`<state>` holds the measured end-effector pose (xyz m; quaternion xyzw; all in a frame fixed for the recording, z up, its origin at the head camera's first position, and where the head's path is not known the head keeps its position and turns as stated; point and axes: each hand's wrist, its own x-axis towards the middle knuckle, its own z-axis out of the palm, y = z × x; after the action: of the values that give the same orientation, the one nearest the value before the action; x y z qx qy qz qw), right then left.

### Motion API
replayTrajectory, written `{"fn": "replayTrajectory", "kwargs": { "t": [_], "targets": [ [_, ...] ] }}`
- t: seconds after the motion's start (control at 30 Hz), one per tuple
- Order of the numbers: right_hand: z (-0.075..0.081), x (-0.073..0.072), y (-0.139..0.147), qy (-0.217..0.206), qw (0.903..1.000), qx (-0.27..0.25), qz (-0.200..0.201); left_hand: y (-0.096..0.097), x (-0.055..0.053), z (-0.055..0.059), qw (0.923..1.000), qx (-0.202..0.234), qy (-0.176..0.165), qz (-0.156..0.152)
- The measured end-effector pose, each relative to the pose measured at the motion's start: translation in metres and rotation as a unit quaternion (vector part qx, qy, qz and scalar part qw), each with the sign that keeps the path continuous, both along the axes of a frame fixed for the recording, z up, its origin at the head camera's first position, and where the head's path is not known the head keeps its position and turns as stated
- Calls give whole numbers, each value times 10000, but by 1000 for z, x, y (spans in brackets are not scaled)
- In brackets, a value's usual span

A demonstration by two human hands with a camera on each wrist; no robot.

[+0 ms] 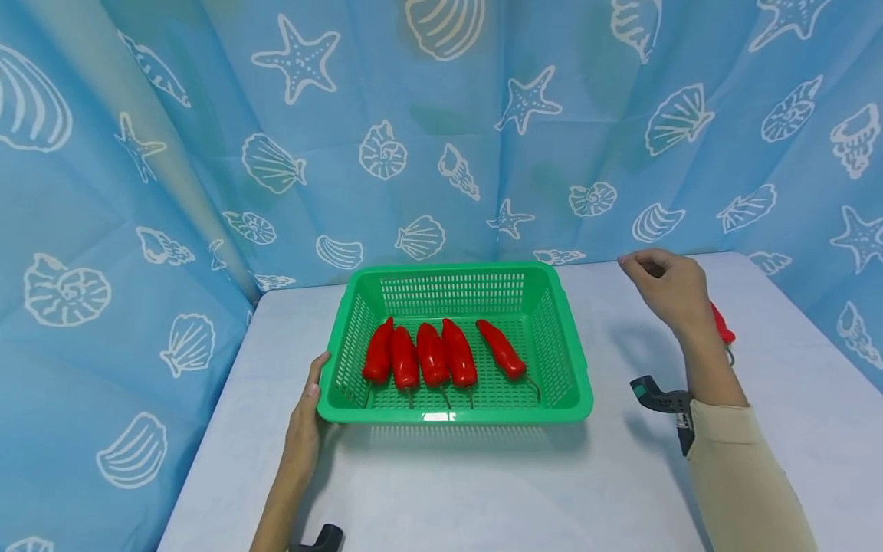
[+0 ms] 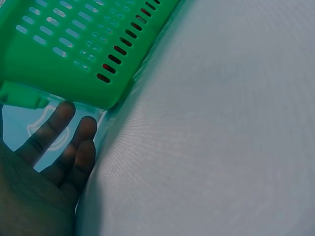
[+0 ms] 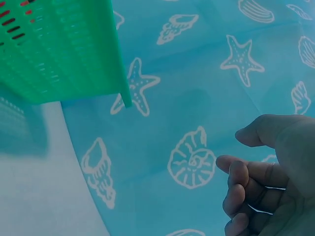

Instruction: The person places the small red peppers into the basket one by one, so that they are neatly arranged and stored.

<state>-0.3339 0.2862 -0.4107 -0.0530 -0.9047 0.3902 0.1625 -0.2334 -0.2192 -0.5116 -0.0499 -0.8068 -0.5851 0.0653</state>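
A green plastic basket (image 1: 451,416) with slotted walls stands on the white table. Inside lie several red chili peppers (image 1: 431,356), four close together on the left and one apart on the right. My left hand (image 1: 301,441) is at the basket's left side, fingers extended, near the rim in the left wrist view (image 2: 44,172). To the right of the basket, my right hand (image 1: 671,290) is raised over the table. Its fingers bend loosely, with a gap between thumb and forefinger and nothing held. Another red pepper (image 1: 721,323) lies beyond the right forearm, partly hidden by it.
A blue curtain (image 1: 469,100) with white shells and starfish hangs behind the table and along both sides. The white tabletop (image 1: 483,498) extends in front of the basket. Dark wrist mounts (image 1: 665,400) sit on both arms.
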Motion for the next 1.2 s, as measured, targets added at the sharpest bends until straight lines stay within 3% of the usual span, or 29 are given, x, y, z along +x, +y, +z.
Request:
{"fn": "replayTrajectory", "kwargs": {
  "t": [0.4,0.8,1.2],
  "targets": [
    [-9,0,4,-94,9999,4,-99,-10,2,3,9999,-154,-9,2],
    [-7,-1,21,223,9990,298,-227,-1,1,0,10000,-77,-19,-19],
    [-12,-2,34,144,9984,471,-277,-2,1,0,9998,-171,-40,0]
  ]
}}
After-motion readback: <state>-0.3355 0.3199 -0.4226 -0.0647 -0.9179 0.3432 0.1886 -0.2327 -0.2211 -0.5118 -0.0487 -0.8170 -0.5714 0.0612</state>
